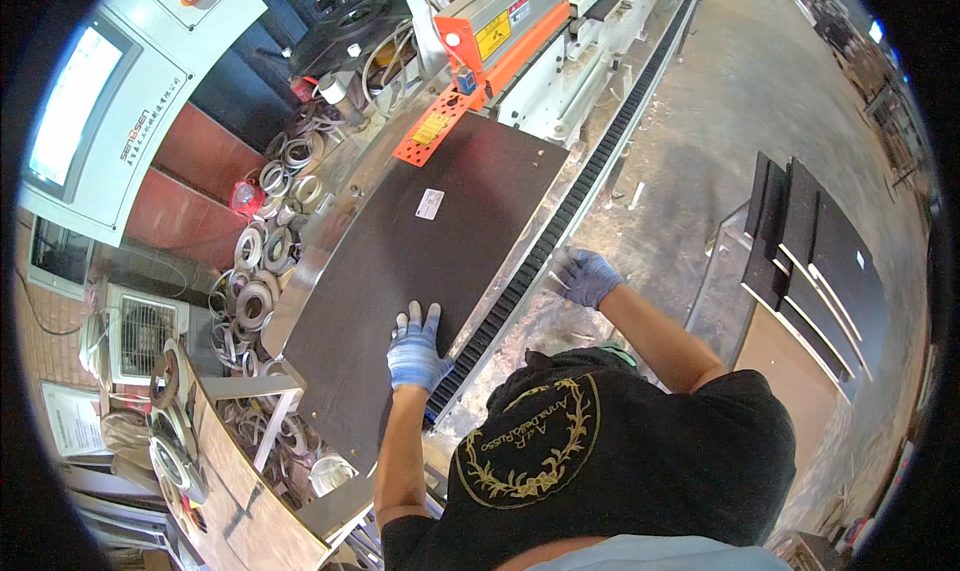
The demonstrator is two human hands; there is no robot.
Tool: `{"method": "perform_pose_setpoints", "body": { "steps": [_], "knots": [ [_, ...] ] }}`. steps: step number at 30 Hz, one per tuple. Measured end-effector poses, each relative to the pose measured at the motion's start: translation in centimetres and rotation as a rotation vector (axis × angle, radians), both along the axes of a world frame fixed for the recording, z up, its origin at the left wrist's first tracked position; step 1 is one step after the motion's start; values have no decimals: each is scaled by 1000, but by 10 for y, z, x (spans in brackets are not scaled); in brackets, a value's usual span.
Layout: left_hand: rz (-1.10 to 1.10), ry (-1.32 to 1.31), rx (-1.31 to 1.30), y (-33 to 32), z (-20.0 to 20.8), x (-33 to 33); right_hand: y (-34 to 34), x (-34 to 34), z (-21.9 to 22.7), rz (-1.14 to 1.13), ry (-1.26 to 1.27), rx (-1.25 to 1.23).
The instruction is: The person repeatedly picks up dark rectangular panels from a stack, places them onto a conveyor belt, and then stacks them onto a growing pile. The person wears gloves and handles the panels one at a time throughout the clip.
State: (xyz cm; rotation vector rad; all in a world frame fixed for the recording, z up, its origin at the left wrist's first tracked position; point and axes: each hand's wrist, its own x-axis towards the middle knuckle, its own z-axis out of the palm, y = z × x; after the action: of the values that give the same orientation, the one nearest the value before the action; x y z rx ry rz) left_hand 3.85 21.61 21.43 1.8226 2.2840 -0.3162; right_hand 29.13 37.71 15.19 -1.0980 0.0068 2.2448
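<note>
A dark brown flat panel with a small white label lies on the machine's bed, along a black conveyor track. My left hand, in a blue and white glove, rests flat on the panel's near part with fingers spread. Beside the track's right side is my gloved right hand, off the panel. Its fingers are loosely bent and a little apart, with nothing visible in them. At the panel's far end, an orange perforated plate hangs over its edge.
Coils of edge banding crowd the left side. A control cabinet with a lit screen stands at upper left. On the right, dark panels are stacked beside a brown board. A curved wooden tabletop sits at lower left.
</note>
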Motion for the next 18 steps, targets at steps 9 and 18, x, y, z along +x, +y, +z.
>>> {"method": "perform_pose_setpoints", "body": {
  "steps": [9,18],
  "knots": [
    [-17,10,-14,3,-3,-3,6,8,-28,13,59,33],
    [-88,-14,-24,51,2,17,8,23,-25,-81,36,20]
  ]
}}
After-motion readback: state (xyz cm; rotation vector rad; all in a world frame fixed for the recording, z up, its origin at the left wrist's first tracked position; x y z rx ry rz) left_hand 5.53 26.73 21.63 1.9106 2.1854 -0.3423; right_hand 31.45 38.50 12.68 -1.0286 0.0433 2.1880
